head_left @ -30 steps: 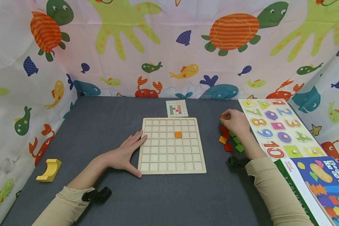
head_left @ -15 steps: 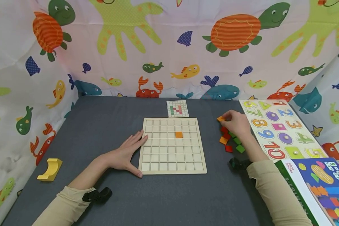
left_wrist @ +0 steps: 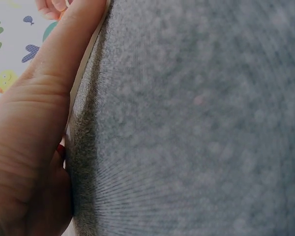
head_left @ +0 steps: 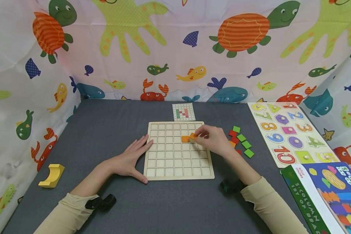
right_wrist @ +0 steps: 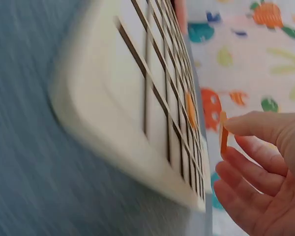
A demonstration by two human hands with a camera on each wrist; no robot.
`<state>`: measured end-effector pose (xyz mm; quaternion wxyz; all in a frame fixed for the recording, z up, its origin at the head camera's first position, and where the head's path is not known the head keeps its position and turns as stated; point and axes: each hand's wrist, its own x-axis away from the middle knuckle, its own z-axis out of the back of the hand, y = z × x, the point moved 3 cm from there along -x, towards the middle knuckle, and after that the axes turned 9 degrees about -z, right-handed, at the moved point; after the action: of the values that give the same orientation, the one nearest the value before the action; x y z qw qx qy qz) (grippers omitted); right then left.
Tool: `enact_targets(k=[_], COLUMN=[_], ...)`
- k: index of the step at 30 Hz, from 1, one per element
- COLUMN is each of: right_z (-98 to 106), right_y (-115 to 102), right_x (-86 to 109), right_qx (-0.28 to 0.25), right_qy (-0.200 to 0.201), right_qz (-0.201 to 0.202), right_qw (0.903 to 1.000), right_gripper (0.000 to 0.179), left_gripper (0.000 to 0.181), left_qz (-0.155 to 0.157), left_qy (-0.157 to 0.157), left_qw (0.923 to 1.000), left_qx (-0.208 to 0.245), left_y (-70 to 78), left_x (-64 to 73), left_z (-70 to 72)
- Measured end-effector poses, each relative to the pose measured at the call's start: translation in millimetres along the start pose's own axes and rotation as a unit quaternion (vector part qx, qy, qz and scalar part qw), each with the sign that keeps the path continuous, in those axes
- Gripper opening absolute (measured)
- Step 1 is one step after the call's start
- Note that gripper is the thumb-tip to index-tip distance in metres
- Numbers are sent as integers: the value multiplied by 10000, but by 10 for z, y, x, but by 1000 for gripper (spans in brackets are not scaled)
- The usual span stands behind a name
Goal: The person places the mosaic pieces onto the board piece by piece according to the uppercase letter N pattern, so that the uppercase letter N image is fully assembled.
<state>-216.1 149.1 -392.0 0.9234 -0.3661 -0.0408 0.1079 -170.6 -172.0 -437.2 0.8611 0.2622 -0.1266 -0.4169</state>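
The right hand (head_left: 214, 140) is pinching an orange tile (head_left: 192, 136) over the grid board (head_left: 178, 162), apparently above the cell beside the placed tile (head_left: 185, 139), while the left hand (head_left: 131, 159), fingers lying flat, is bracing the board's edge against sliding.

table (head_left: 105, 130) | grid board (head_left: 175, 162) | pattern card (head_left: 183, 112) | loose tiles (head_left: 242, 143) | number puzzle (head_left: 289, 133)

Desk (head_left: 111, 123) left & front of grid board (head_left: 178, 169) open; right side crowded w/ loose tiles (head_left: 241, 141), number puzzle (head_left: 289, 133), box (head_left: 324, 195).

Even, bright, nearly shadowless light was seen in the head view, edges bowed; both wrist views were blurred, especially the right.
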Motion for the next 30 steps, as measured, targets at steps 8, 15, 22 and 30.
enact_targets(k=[8, 15, 22, 30], right_z=[-230, -271, -299, -134], right_y=[-163, -158, -162, -65], right_x=[92, 101, 112, 113], right_qx=[369, 622, 787, 405], right_qy=[-497, -562, -616, -185], right_qz=[797, 1151, 1499, 988], right_qw=[9949, 9898, 9836, 9941], right_gripper=[10, 9, 12, 8], left_gripper=[135, 134, 134, 125], left_qz=[19, 31, 27, 40], left_qy=[25, 8, 20, 169], left_qw=[10000, 10000, 10000, 9997], left_qx=[-21, -9, -20, 166], left_y=[-8, 4, -2, -10], left_x=[-5, 3, 10, 8], left_z=[2, 16, 4, 8])
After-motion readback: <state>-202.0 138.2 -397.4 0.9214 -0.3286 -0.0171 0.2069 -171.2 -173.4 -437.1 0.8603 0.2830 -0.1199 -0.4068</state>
